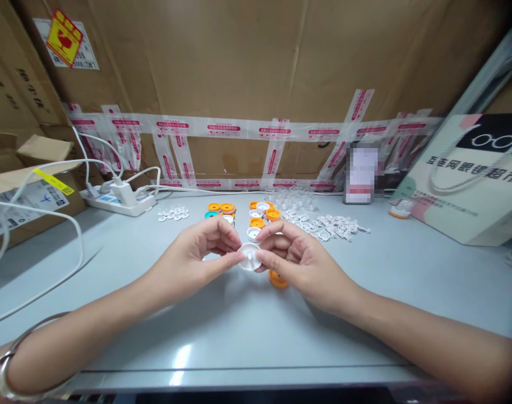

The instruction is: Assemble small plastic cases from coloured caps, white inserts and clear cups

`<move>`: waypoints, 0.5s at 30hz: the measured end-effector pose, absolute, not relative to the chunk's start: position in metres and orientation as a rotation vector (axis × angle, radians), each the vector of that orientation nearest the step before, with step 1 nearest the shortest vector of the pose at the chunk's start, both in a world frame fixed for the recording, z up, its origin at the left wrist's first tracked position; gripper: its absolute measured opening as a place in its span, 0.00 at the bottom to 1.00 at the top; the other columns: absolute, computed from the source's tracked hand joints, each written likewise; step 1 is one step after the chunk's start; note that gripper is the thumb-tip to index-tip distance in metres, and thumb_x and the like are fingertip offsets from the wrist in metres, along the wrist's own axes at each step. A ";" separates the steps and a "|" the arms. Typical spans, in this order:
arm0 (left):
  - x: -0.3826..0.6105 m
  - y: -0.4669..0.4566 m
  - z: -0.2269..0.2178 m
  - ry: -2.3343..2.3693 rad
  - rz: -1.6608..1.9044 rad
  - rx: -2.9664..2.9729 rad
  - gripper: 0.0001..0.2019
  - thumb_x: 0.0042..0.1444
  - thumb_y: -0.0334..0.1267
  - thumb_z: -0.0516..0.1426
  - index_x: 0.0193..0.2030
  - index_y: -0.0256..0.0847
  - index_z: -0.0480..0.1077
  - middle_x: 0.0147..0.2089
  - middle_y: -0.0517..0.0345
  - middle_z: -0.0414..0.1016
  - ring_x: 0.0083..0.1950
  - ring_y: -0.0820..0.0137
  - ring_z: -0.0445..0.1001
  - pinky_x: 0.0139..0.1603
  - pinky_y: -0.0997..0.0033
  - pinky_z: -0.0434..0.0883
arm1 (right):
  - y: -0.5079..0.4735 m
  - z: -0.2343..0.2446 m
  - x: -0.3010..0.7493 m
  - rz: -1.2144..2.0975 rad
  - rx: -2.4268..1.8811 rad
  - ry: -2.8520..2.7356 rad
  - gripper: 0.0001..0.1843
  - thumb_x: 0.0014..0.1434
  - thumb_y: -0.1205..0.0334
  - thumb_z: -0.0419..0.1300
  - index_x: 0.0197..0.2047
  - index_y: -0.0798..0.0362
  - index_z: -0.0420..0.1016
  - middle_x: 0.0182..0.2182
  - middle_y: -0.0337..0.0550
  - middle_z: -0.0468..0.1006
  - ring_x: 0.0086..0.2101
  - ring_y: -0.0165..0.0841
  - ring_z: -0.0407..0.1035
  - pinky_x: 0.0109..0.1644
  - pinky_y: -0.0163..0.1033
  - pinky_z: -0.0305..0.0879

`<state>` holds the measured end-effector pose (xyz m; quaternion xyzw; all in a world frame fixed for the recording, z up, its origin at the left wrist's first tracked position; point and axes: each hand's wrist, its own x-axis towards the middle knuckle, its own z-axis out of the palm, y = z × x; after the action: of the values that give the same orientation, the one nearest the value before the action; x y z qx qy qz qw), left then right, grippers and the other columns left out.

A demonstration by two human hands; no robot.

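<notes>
Between both hands, above the table, a round white plastic part (250, 258) with a small peg at its centre faces me. My left hand (211, 247) pinches its left edge between thumb and fingers. On the opposite edge, my right hand (291, 252) grips it the same way. Below the right fingers an orange round cap (277, 279) lies on the table, partly covered by that hand. Just beyond the hands stand several orange and white round caps (257, 223), and to their left more orange caps (227, 208) with a teal cap (211, 215).
Small white discs (173, 213) lie at the left, small white plastic pieces (340, 227) at the right, clear cups (289, 197) behind. A power strip (116, 202) with cables sits back left. A phone (360, 174) leans against a large carton (239, 67); a paper bag (466, 185) stands right.
</notes>
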<state>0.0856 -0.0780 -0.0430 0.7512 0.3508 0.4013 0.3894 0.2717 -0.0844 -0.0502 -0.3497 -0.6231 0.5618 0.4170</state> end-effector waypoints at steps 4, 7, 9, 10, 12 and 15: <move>0.087 -0.077 -0.045 0.878 1.066 1.846 0.08 0.51 0.34 0.59 0.33 0.38 0.61 0.31 0.61 0.68 0.32 0.75 0.72 0.33 0.74 0.71 | -0.084 -0.052 0.271 1.394 -0.871 -1.571 0.12 0.52 0.58 0.61 0.37 0.50 0.63 0.31 0.39 0.73 0.33 0.29 0.70 0.43 0.40 0.68; 0.088 -0.077 -0.048 0.889 1.054 1.831 0.09 0.51 0.34 0.58 0.34 0.38 0.60 0.31 0.61 0.68 0.32 0.75 0.71 0.33 0.74 0.71 | -0.084 -0.055 0.269 1.335 -0.891 -1.628 0.13 0.50 0.58 0.63 0.37 0.50 0.63 0.33 0.39 0.73 0.33 0.29 0.70 0.41 0.38 0.68; 0.089 -0.077 -0.050 0.894 1.047 1.838 0.08 0.51 0.33 0.58 0.34 0.38 0.60 0.31 0.61 0.67 0.32 0.76 0.70 0.34 0.74 0.71 | -0.085 -0.058 0.268 1.262 -0.907 -1.675 0.14 0.49 0.60 0.64 0.37 0.50 0.64 0.35 0.39 0.72 0.33 0.28 0.69 0.39 0.36 0.68; 0.089 -0.077 -0.051 0.895 1.043 1.846 0.08 0.51 0.33 0.58 0.34 0.38 0.60 0.31 0.61 0.67 0.33 0.76 0.70 0.34 0.74 0.71 | -0.085 -0.058 0.268 1.226 -0.914 -1.693 0.14 0.49 0.61 0.64 0.37 0.50 0.64 0.35 0.39 0.72 0.33 0.27 0.69 0.39 0.35 0.68; 0.089 -0.077 -0.052 0.895 1.040 1.863 0.07 0.52 0.32 0.58 0.34 0.38 0.60 0.32 0.61 0.67 0.33 0.76 0.70 0.36 0.74 0.71 | -0.086 -0.059 0.267 1.179 -0.927 -1.714 0.12 0.50 0.61 0.62 0.37 0.51 0.64 0.34 0.39 0.73 0.33 0.28 0.69 0.39 0.35 0.67; 0.090 -0.078 -0.052 0.901 1.037 1.868 0.07 0.52 0.32 0.58 0.34 0.38 0.60 0.32 0.60 0.68 0.34 0.75 0.71 0.37 0.73 0.71 | -0.085 -0.059 0.266 1.182 -0.940 -1.717 0.10 0.52 0.61 0.61 0.37 0.51 0.64 0.32 0.39 0.73 0.34 0.29 0.70 0.40 0.36 0.67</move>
<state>0.0895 -0.0782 -0.0521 0.7383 0.3562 0.4101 0.3999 0.2664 -0.0855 -0.0588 -0.3740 -0.6834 0.4705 0.4143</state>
